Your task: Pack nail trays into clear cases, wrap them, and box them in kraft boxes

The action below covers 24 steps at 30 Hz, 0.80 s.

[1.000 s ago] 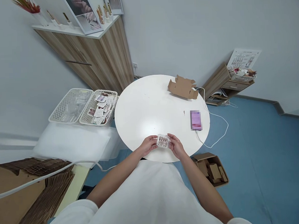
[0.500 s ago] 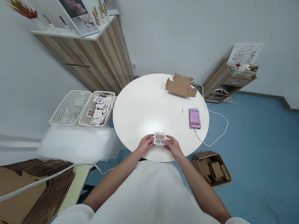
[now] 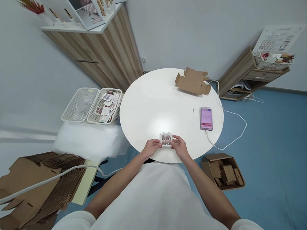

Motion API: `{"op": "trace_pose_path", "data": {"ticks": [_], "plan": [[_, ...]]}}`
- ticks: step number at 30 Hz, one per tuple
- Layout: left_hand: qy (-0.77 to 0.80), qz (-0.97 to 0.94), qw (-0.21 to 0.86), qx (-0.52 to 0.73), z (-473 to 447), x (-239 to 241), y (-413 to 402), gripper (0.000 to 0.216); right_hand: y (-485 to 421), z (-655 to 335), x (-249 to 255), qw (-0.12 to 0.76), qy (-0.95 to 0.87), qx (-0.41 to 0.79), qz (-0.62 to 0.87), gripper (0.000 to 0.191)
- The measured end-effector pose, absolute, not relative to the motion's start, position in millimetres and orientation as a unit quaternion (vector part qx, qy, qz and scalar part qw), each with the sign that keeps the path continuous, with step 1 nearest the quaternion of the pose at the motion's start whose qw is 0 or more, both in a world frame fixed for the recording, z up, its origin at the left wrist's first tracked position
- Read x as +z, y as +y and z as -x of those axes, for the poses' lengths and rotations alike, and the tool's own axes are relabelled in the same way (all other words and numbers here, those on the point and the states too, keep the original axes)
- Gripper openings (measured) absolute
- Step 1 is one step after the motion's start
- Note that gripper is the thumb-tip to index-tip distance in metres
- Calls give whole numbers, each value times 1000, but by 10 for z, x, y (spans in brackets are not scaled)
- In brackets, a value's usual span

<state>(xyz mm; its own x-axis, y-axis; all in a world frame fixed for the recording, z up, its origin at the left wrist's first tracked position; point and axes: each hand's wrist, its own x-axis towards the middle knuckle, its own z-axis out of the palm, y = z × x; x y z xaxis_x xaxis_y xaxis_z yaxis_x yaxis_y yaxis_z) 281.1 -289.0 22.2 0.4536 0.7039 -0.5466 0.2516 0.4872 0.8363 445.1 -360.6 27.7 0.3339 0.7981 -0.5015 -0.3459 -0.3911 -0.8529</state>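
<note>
Between my two hands is a small clear plastic box of press-on nails (image 3: 166,139), with the nails laid out in two rows. My left hand (image 3: 151,148) grips its left side, and my right hand (image 3: 179,147) grips its right side. The box is at the near edge of the round white table (image 3: 143,108). Whether it rests on the tabletop or is held just above it, I cannot tell.
An unfolded cardboard box (image 3: 193,82) lies at the table's back right. A phone (image 3: 206,118) with a white charging cable (image 3: 241,119) is nearer. Left stand a basket of cards (image 3: 104,108) and a basket of clear plastic pieces (image 3: 78,106). A carton (image 3: 209,173) sits on the floor.
The whole view has shifted slightly as my head turned. Both hands keep hold of the nail box, and my left fingers have moved a little along its lower left edge.
</note>
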Motion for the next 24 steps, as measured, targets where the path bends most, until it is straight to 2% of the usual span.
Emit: {"op": "trace_pose_path", "data": {"ticks": [4,9,16,24], "plan": [[518,-503,663,201,-2779,232,-2814,35,-3444,-4386,263,506,-237,535,634,55],[527,-521,625,245,-2604,241,-2662,48,-3283,-4268,313,448,-340,529,635,67],[555,-566,562,234,-2207,206,-2478,35,-3029,-3911,280,412,-373,518,651,66],[561,-566,554,240,-1837,26,-2084,42,-2540,-3364,146,426,-341,491,679,61]]}}
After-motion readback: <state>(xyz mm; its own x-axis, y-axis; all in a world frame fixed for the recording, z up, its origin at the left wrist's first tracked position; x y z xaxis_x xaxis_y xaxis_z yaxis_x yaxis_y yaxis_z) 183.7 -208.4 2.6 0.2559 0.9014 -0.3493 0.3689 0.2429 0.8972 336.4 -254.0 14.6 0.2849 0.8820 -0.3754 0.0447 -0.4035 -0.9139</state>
